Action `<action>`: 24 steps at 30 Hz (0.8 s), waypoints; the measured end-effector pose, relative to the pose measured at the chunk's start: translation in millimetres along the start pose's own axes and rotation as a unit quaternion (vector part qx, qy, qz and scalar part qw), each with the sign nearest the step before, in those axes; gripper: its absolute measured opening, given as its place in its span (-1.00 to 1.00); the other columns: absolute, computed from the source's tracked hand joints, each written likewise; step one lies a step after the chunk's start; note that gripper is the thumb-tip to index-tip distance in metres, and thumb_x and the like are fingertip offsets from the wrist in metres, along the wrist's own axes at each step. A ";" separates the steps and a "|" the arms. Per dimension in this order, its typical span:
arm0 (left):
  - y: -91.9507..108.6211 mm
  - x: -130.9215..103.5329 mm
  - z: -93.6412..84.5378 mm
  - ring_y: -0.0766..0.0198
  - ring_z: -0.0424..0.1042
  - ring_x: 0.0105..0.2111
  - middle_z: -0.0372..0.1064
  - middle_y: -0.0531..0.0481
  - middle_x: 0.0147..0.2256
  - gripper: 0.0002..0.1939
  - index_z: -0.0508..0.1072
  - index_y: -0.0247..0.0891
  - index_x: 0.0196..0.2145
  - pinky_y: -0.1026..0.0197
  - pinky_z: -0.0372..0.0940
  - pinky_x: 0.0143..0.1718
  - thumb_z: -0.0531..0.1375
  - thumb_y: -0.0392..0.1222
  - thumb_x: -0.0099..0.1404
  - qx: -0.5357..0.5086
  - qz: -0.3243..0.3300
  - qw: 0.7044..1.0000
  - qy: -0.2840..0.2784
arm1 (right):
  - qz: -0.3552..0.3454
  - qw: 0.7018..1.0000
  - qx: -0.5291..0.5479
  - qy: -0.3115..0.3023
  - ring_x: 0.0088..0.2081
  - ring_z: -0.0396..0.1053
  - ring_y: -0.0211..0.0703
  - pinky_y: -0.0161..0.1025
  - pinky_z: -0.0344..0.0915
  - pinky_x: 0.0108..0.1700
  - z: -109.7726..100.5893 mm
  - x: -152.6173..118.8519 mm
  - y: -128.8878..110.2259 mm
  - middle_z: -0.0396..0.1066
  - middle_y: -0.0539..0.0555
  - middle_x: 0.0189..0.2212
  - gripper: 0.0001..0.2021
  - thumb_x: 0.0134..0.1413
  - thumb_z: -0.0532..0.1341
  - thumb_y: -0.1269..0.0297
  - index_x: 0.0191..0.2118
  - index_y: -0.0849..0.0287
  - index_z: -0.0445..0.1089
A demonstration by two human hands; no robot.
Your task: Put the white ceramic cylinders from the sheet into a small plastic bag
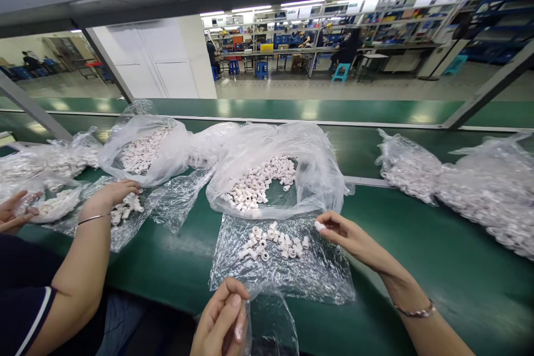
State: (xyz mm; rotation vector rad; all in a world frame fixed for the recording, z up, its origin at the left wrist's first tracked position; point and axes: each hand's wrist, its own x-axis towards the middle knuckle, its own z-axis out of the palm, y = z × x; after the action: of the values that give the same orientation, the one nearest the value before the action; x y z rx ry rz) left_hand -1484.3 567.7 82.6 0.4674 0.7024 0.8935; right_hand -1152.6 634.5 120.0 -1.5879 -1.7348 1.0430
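At the lower middle, my left hand point(227, 320) grips the rim of a clear plastic bag point(275, 317), which hangs at the table's front edge. My right hand point(348, 239) pinches one small white plastic pipe fitting point(319, 226) between thumb and fingers, above a flat clear plastic sheet point(325, 275). On that sheet lies a loose group of white fittings point(287, 247), some tipped with their round openings showing. Just behind it, a large translucent bag point(321, 178) lies open toward me, with many more fittings inside.
To my left, a co-worker's hands point(114, 193) work over another sheet with fittings, near a second open bag point(171, 150). Filled bags point(479, 189) lie at the right on the green table point(400, 256). A slanted metal post point(492, 86) and a shelf stand beyond.
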 end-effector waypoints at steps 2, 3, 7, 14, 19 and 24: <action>0.6 -0.1 0.7 0.62 -0.20 -0.78 0.13 0.21 -0.63 -0.63 0.40 -0.26 -0.29 0.43 -0.21 -0.74 0.30 0.13 0.24 0.005 -0.002 1.000 0.001 | -0.018 0.992 0.127 0.013 -0.17 0.35 0.00 -0.07 0.40 -0.14 -3.0 -1.9 -2.3 0.33 0.14 -0.16 -0.65 0.31 0.04 -0.08 -0.04 0.06 0.30; 0.8 0.0 1.1 0.62 -0.19 -0.78 0.13 0.21 -0.63 -0.62 0.41 -0.26 -0.29 0.43 -0.21 -0.74 0.30 0.13 0.24 0.005 -0.001 1.000 0.001 | -0.029 0.984 0.175 0.019 -0.13 0.35 0.04 -0.05 0.41 -0.14 -3.7 -2.5 -2.5 0.31 0.17 -0.12 -0.61 0.31 -0.01 -0.11 0.00 0.06 0.28; 0.3 0.6 2.3 0.61 -0.19 -0.78 0.13 0.21 -0.64 -0.64 0.41 -0.26 -0.29 0.44 -0.20 -0.74 0.31 0.11 0.24 -0.005 0.000 1.000 -0.004 | -0.011 0.982 0.187 0.013 -0.38 0.29 -0.13 -0.17 0.34 -0.38 -0.1 -2.2 -1.7 0.30 0.11 -0.27 -0.59 0.31 -0.04 -0.14 -0.01 0.06 0.26; -2.7 2.4 2.1 0.62 -0.18 -0.77 0.15 0.20 -0.64 -0.69 0.43 -0.27 -0.30 0.45 -0.21 -0.73 0.30 0.05 0.27 -0.019 0.010 1.000 -0.014 | 0.025 0.984 -0.174 -0.012 -0.51 0.12 -0.21 -0.27 0.01 -0.46 21.5 3.2 7.6 0.12 -0.11 -0.53 -0.64 0.20 0.18 -0.14 -0.14 0.05 0.30; -5.7 3.4 0.4 0.64 -0.18 -0.79 0.16 0.20 -0.64 -0.72 0.44 -0.26 -0.30 0.45 -0.22 -0.75 0.27 0.03 0.30 -0.026 0.019 0.999 -0.020 | 0.018 0.986 -0.159 -0.048 -0.47 0.19 -0.19 -0.26 0.03 -0.43 23.6 2.5 7.8 0.23 -0.07 -0.49 -0.68 0.22 0.20 -0.10 -0.22 0.07 0.30; -3.6 2.9 1.5 0.64 -0.17 -0.80 0.15 0.21 -0.63 -0.69 0.44 -0.26 -0.30 0.45 -0.21 -0.75 0.28 0.07 0.28 -0.019 0.016 0.999 -0.021 | 0.041 0.990 0.132 -0.019 -0.55 -0.03 -0.31 -0.34 -0.03 -0.57 7.9 -2.2 -7.6 0.20 -0.05 -0.43 -0.66 0.29 0.10 -0.11 -0.15 0.08 0.30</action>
State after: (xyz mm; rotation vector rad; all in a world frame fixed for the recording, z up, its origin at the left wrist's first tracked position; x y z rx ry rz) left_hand -1480.0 568.0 80.3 0.4626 0.6404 0.9239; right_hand -1162.9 631.0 122.2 -1.4886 -1.4949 1.2928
